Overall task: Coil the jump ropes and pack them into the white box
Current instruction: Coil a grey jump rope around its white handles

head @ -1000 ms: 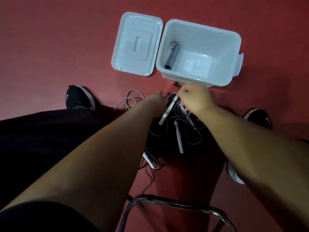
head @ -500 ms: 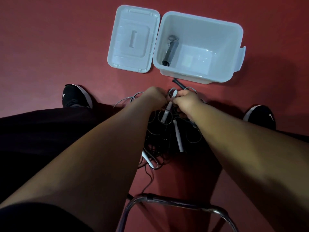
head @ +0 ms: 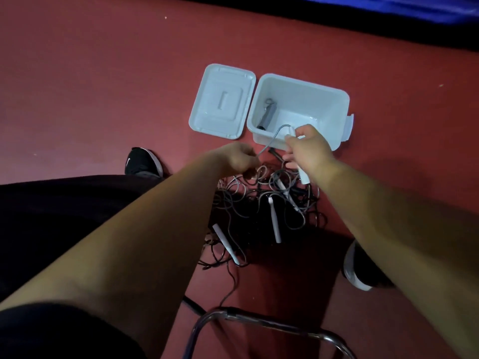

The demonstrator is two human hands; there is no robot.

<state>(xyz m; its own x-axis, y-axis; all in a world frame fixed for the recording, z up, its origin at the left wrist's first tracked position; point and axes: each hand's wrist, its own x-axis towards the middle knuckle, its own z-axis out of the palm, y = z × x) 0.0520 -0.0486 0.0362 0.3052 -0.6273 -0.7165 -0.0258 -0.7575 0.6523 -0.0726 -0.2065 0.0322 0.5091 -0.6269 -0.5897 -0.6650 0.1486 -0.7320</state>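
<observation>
A tangled pile of jump ropes point(head: 269, 206) with white handles lies on the red floor between my feet. My right hand point(head: 308, 149) grips one white handle point(head: 303, 177), raised in front of the white box point(head: 337, 120). The grey cord point(head: 274, 137) runs from that handle to my left hand point(head: 236, 159), which pinches it just above the pile. One coiled rope with dark handles point(head: 267, 115) lies inside the box at its left side. Two more white handles point(head: 274, 221) point(head: 225, 242) lie loose in the pile.
The box's white lid point(head: 223, 102) lies open on the floor to the left of the box. A metal chair frame point(head: 259, 322) curves below the pile. My black shoes point(head: 142, 161) point(head: 360, 268) flank the ropes. A blue mat edge point(head: 388, 6) runs along the top.
My right hand has lifted a white handle up out of the pile toward the box, and my left hand has taken the cord below it. The view has pulled back and tilted up.
</observation>
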